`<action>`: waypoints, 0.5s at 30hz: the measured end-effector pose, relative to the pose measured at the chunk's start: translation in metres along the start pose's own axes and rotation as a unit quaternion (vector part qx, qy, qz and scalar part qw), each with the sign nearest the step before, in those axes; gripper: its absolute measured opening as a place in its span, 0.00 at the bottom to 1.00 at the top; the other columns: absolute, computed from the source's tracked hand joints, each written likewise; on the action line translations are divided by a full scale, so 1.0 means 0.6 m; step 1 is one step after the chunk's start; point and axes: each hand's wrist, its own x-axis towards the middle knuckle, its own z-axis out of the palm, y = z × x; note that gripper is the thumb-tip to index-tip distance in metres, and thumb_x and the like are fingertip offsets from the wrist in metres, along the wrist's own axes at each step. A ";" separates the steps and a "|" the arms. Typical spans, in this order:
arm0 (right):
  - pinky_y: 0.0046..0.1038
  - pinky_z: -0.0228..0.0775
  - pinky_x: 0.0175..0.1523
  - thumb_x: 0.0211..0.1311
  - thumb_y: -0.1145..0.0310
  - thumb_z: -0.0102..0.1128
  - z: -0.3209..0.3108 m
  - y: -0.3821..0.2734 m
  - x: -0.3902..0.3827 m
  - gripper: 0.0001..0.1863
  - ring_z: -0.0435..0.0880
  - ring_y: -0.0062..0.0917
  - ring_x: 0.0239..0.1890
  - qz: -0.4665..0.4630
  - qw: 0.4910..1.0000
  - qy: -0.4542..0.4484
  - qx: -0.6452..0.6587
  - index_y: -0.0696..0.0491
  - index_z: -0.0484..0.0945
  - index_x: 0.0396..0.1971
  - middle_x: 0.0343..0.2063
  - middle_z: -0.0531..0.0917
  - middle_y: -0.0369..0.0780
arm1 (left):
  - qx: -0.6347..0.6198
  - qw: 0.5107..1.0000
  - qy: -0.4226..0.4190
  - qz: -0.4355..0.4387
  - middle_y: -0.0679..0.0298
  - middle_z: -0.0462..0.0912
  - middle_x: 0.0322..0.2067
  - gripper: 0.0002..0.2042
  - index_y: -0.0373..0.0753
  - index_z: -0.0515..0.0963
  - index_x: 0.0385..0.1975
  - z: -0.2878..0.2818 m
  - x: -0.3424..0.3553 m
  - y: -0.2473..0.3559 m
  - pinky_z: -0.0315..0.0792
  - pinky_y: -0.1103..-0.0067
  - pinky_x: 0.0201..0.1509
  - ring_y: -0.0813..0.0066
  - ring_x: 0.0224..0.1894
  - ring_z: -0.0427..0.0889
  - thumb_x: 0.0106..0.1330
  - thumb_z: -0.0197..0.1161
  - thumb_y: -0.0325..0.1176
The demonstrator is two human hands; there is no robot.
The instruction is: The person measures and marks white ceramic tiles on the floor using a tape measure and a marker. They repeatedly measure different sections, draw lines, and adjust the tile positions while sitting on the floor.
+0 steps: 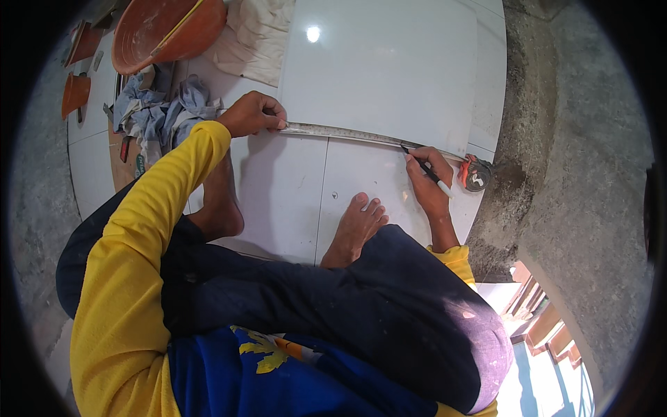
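A white tile [379, 76] lies on the tiled floor with a tape measure's blade [330, 132] stretched along its near edge. My left hand [257, 115] pinches the blade's end at the tile's left corner. Toward the tile's right, my right hand [427, 177] grips a black-and-white pen [439, 182], its tip touching or very near the blade. The orange-and-black tape case [474, 173] rests just right of my right hand, at the blade's other end.
An orange bucket [149, 42], cream cloth [250, 38], bunched blue-grey cloths [184, 104] and smaller orange containers [75, 95] lie left. My bare feet [353, 236] are near the blade. Rough concrete [570, 139] borders the tiles at right, with steps [552, 333] lower right.
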 end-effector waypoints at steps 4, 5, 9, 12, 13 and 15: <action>0.26 0.77 0.42 0.63 0.74 0.70 0.000 -0.003 0.000 0.06 0.85 0.24 0.32 0.007 1.000 -0.001 -0.002 0.58 0.85 0.38 0.32 0.87 0.40 | 0.005 1.000 0.001 0.001 0.69 0.86 0.28 0.07 0.37 0.88 0.37 0.000 0.000 0.000 0.74 0.82 0.28 0.84 0.29 0.82 0.65 0.74 0.33; 0.26 0.77 0.42 0.63 0.74 0.70 -0.001 -0.004 0.000 0.06 0.85 0.24 0.32 0.007 1.000 0.000 -0.002 0.58 0.85 0.38 0.32 0.87 0.40 | 0.006 1.000 0.001 0.001 0.69 0.86 0.28 0.07 0.37 0.88 0.37 0.000 0.000 0.001 0.74 0.82 0.28 0.84 0.29 0.82 0.65 0.74 0.33; 0.26 0.77 0.42 0.63 0.74 0.70 0.000 -0.002 0.000 0.06 0.85 0.23 0.32 0.000 1.000 0.001 0.000 0.58 0.85 0.38 0.32 0.88 0.40 | 0.005 1.000 -0.001 0.006 0.69 0.87 0.28 0.07 0.37 0.88 0.37 -0.001 0.000 -0.001 0.74 0.82 0.28 0.84 0.30 0.82 0.66 0.74 0.33; 0.26 0.77 0.42 0.63 0.74 0.70 0.000 0.001 0.000 0.06 0.85 0.23 0.32 -0.003 1.000 -0.002 -0.002 0.58 0.85 0.38 0.32 0.88 0.40 | 0.004 1.000 -0.001 0.006 0.69 0.87 0.28 0.07 0.37 0.88 0.38 0.000 0.001 -0.002 0.74 0.82 0.28 0.84 0.30 0.82 0.66 0.73 0.33; 0.26 0.77 0.42 0.63 0.74 0.70 0.000 0.002 0.000 0.06 0.85 0.23 0.32 -0.002 1.000 -0.002 0.000 0.58 0.85 0.38 0.32 0.88 0.40 | 0.004 1.000 0.000 0.005 0.68 0.87 0.28 0.07 0.37 0.88 0.38 0.000 0.001 -0.001 0.74 0.82 0.29 0.84 0.30 0.82 0.66 0.73 0.33; 0.26 0.77 0.42 0.63 0.74 0.70 0.000 0.002 0.000 0.06 0.85 0.23 0.32 0.002 1.000 -0.002 0.003 0.58 0.85 0.38 0.32 0.88 0.40 | 0.002 1.000 -0.003 0.004 0.68 0.87 0.28 0.07 0.37 0.88 0.37 -0.001 0.001 0.000 0.74 0.82 0.28 0.84 0.30 0.82 0.66 0.73 0.33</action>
